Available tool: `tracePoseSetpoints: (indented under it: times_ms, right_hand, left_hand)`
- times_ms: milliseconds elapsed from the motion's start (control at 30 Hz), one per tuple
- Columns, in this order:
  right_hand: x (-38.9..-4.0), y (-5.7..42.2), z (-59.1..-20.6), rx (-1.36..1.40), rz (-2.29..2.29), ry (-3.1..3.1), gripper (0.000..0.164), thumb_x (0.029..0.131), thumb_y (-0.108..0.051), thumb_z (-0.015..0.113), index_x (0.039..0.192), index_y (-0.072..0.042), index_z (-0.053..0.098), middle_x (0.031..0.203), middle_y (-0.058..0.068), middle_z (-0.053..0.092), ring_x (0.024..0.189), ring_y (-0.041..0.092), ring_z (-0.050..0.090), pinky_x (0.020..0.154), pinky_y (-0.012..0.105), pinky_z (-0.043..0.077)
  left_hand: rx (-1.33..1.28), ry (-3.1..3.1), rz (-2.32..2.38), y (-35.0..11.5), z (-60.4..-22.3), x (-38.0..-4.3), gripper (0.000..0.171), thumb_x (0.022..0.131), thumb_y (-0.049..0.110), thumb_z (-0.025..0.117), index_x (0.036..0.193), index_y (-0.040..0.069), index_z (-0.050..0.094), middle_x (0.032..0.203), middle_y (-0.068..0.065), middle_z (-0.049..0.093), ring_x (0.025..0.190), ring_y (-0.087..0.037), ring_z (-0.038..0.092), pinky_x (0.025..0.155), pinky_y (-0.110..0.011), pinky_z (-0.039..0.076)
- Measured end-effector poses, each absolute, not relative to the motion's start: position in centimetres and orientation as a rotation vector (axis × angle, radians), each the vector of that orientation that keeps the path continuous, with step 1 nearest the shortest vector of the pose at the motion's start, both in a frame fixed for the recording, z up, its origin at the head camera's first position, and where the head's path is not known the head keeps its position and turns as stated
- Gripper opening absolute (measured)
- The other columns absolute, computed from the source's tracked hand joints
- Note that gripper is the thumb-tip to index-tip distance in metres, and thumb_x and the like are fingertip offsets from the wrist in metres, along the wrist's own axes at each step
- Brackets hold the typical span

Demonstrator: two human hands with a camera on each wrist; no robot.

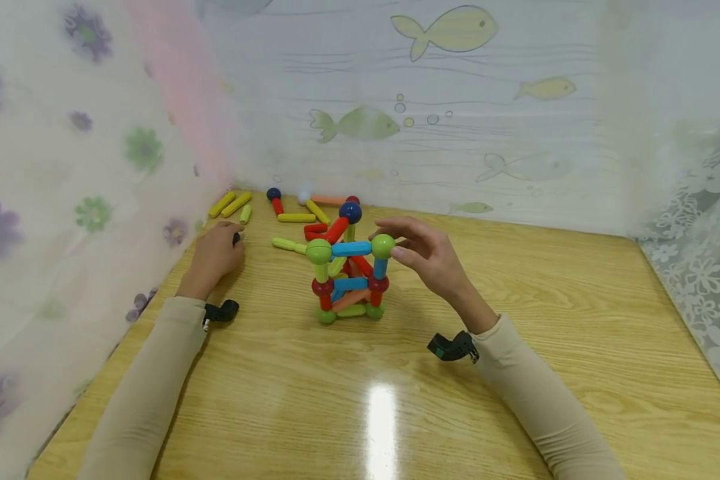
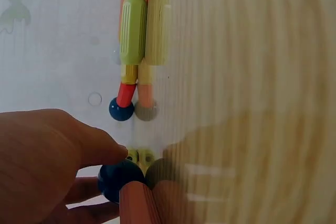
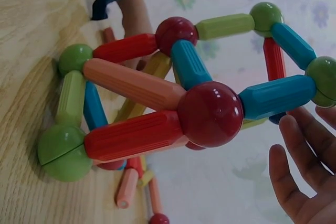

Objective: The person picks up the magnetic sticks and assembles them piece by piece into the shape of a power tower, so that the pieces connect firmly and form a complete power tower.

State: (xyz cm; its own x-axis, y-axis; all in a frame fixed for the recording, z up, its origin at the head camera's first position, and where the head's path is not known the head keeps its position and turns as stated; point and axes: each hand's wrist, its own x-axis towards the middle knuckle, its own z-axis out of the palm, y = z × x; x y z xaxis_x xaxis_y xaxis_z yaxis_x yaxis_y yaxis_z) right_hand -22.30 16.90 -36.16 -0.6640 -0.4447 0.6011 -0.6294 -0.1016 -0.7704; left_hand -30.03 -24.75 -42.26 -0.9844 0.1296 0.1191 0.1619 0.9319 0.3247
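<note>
Blue ball (image 2: 116,180), salmon rod (image 2: 138,205) against it, pinched by left hand (image 1: 217,257); rod frame's (image 1: 351,284) green ball (image 1: 383,246) loosely encircled by right hand's (image 1: 429,259) curved fingers.

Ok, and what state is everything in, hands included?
Tower: assembled, standing.
Left hand: pinching a blue ball.
Orange stick: joined to that ball.
Right hand: fingers apart, by a top green ball; contact unclear.
Two yellow sticks, far left: loose, lying flat.
Red stick: joined to another blue ball.
</note>
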Motion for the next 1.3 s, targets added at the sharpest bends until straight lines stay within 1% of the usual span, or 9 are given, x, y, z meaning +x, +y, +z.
tracePoseSetpoints:
  times_ms: [533, 633, 667, 733, 800, 867, 967, 1067, 1300]
  right_hand:
    - [-22.5, 17.1, -35.9, 1.204, 1.862, -2.034, 0.057, 0.103, -0.039, 0.067, 0.134, 0.009, 0.062, 0.125, 0.021, 0.066, 0.11, 0.03, 0.065, 0.09, 0.037, 0.056]
    - [-22.6, 17.2, -36.0, 1.196, 1.85, -2.075, 0.055, 0.103, -0.036, 0.066, 0.132, 0.01, 0.063, 0.128, 0.023, 0.065, 0.111, 0.03, 0.065, 0.088, 0.036, 0.056]
    - [-22.6, 17.2, -36.0, 1.191, 1.847, -2.085, 0.054, 0.103, -0.036, 0.066, 0.132, 0.01, 0.064, 0.129, 0.023, 0.064, 0.111, 0.03, 0.065, 0.088, 0.036, 0.056]
    - [-22.5, 17.3, -36.0, 1.181, 1.847, -2.096, 0.054, 0.103, -0.037, 0.066, 0.132, 0.009, 0.064, 0.129, 0.023, 0.065, 0.111, 0.03, 0.065, 0.088, 0.036, 0.056]
    - [-22.5, 17.4, -35.9, 1.167, 1.854, -2.098, 0.054, 0.103, -0.038, 0.066, 0.132, 0.008, 0.064, 0.128, 0.02, 0.066, 0.112, 0.03, 0.064, 0.09, 0.036, 0.055]
    - [-22.5, 17.5, -35.8, 1.156, 1.861, -2.094, 0.055, 0.103, -0.039, 0.066, 0.131, 0.007, 0.065, 0.127, 0.018, 0.067, 0.113, 0.03, 0.064, 0.092, 0.037, 0.055]
    - [-22.5, 17.6, -35.7, 1.157, 1.882, -2.08, 0.055, 0.102, -0.039, 0.067, 0.131, 0.008, 0.065, 0.126, 0.018, 0.067, 0.114, 0.03, 0.064, 0.093, 0.038, 0.054]
    - [-22.6, 17.6, -35.7, 1.174, 1.893, -2.068, 0.054, 0.102, -0.037, 0.068, 0.131, 0.009, 0.065, 0.127, 0.02, 0.066, 0.113, 0.03, 0.064, 0.093, 0.039, 0.055]
    - [-22.7, 17.6, -35.9, 1.187, 1.894, -2.062, 0.052, 0.103, -0.034, 0.067, 0.131, 0.01, 0.064, 0.127, 0.022, 0.066, 0.113, 0.03, 0.064, 0.091, 0.037, 0.055]
  left_hand:
    - [-0.048, -3.191, -0.541, -22.7, -38.9, -34.1, 0.059, 0.098, 0.011, 0.038, 0.156, -0.001, 0.043, 0.155, -0.033, 0.039, 0.135, -0.058, 0.038, 0.105, -0.077, 0.028]
    - [-0.038, -3.239, -0.487, -22.8, -39.4, -34.7, 0.041, 0.097, 0.009, 0.041, 0.127, -0.002, 0.066, 0.126, -0.029, 0.063, 0.108, -0.05, 0.057, 0.104, -0.08, 0.025]
    - [-0.035, -3.22, -0.499, -22.8, -39.7, -34.8, 0.031, 0.095, 0.007, 0.042, 0.107, -0.003, 0.069, 0.105, -0.025, 0.067, 0.09, -0.043, 0.059, 0.099, -0.075, 0.037]
    - [-0.025, -3.151, -0.536, -22.8, -40.3, -34.9, 0.024, 0.093, 0.002, 0.044, 0.075, 0.004, 0.06, 0.07, -0.013, 0.053, 0.064, -0.029, 0.046, 0.076, -0.057, 0.049]
    - [-0.005, -3.065, -0.574, -22.7, -40.7, -34.8, 0.029, 0.091, -0.001, 0.044, 0.064, 0.009, 0.047, 0.061, -0.004, 0.036, 0.058, -0.022, 0.032, 0.058, -0.042, 0.039]
    - [-0.011, -2.982, -0.62, -22.7, -40.9, -34.7, 0.029, 0.092, -0.002, 0.043, 0.065, 0.008, 0.051, 0.061, -0.005, 0.035, 0.057, -0.021, 0.03, 0.053, -0.037, 0.026]
    - [-0.068, -2.881, -0.719, -22.6, -40.7, -34.2, 0.026, 0.099, 0.003, 0.048, 0.088, -0.001, 0.07, 0.082, -0.016, 0.061, 0.067, -0.027, 0.049, 0.059, -0.04, 0.043]
    - [-0.154, -2.781, -0.907, -22.5, -40.1, -33.6, 0.023, 0.104, 0.009, 0.055, 0.113, -0.002, 0.073, 0.116, -0.023, 0.066, 0.088, -0.035, 0.059, 0.079, -0.05, 0.05]
    - [-0.471, -2.603, -1.179, -20.6, -37.4, -32.0, 0.019, 0.105, 0.019, 0.066, 0.118, 0.006, 0.064, 0.113, -0.015, 0.069, 0.094, -0.03, 0.063, 0.082, -0.043, 0.049]
